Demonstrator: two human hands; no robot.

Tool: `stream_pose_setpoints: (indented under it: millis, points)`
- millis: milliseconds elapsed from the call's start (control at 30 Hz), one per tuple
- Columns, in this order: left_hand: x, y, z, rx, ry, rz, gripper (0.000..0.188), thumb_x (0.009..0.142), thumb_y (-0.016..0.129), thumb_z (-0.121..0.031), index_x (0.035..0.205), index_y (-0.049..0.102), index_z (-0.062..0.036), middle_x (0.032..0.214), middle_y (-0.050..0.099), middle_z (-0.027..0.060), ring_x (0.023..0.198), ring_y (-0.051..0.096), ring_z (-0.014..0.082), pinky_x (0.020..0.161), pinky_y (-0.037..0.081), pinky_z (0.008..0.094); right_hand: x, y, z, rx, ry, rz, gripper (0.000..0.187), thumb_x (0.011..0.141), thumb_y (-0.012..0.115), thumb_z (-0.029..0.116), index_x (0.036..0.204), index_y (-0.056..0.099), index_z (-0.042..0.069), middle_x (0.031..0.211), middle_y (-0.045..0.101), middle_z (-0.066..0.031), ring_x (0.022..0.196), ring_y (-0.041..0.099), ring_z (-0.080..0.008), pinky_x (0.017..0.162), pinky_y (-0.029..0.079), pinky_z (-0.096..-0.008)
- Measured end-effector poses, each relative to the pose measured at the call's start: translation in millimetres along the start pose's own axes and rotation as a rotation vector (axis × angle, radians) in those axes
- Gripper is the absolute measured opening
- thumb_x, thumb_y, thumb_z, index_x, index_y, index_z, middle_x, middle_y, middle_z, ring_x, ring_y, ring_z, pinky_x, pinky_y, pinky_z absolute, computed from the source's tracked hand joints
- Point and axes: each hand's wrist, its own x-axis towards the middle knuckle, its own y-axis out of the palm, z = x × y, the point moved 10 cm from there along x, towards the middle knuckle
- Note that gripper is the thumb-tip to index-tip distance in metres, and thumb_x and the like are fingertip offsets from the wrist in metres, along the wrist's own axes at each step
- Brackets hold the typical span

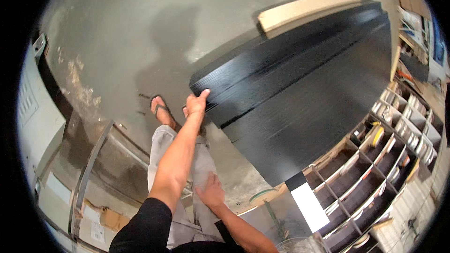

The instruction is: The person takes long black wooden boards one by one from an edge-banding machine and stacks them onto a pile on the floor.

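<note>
A stack of long black boards point(300, 89) lies slantwise from the middle to the upper right, with streaked glare on its upper faces. My left hand point(197, 103) grips the near left end of the top board, thumb over the upper face and fingers curled at the edge, partly hidden. Low in front of my body, my right hand point(212, 191) is held against or just over my light grey trouser leg, fingers apart and nothing in them. The boards' support is mostly hidden beneath them.
A pale board point(309, 10) lies along the far side of the stack. At right, a compartment rack point(349, 206) holds several rolls of edging. A metal frame point(89, 173) stands at lower left, beside a light grey machine housing point(40, 112). My sandalled foot point(161, 107) is on the concrete floor.
</note>
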Motion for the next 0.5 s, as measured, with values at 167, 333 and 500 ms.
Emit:
stream_pose_setpoints:
  millis: [167,333,500]
  points:
    - [-42.4,-8.7,-41.5,0.082,0.03,0.041,0.061,0.075,0.064,-0.054,0.107,0.063,-0.0023,0.108,0.063,0.0217,0.107,0.057,0.0367,0.093,0.041,0.043,3.7,-6.4,-10.3,-0.012,-0.009,-0.031,0.087,0.078,0.062,0.045,0.139,0.021,0.0,0.136,0.034,-0.0253,0.118,0.041,-0.0426,0.089,0.045,-0.0494]
    - [-38.3,-9.7,-35.8,0.108,0.047,0.048,0.052,0.079,0.06,-0.053,0.108,0.065,-0.01,0.108,0.065,0.0141,0.103,0.06,0.0305,0.095,0.035,0.0362,4.9,-15.0,-3.8,-0.041,-0.024,-0.014,0.086,0.077,0.065,0.043,0.138,0.022,-0.001,0.135,0.034,-0.0257,0.117,0.041,-0.0432,0.089,0.045,-0.0496]
    - [-45.0,-1.6,-47.5,-0.141,0.161,-0.056,0.049,0.075,0.07,-0.038,0.092,0.061,0.0076,0.095,0.062,0.0294,0.094,0.06,0.0426,0.086,0.045,0.0441,8.4,-21.5,-9.3,-0.092,-0.025,-0.04,0.085,0.077,0.065,0.041,0.137,0.023,-0.002,0.134,0.036,-0.0264,0.116,0.042,-0.0443,0.091,0.043,-0.0486]
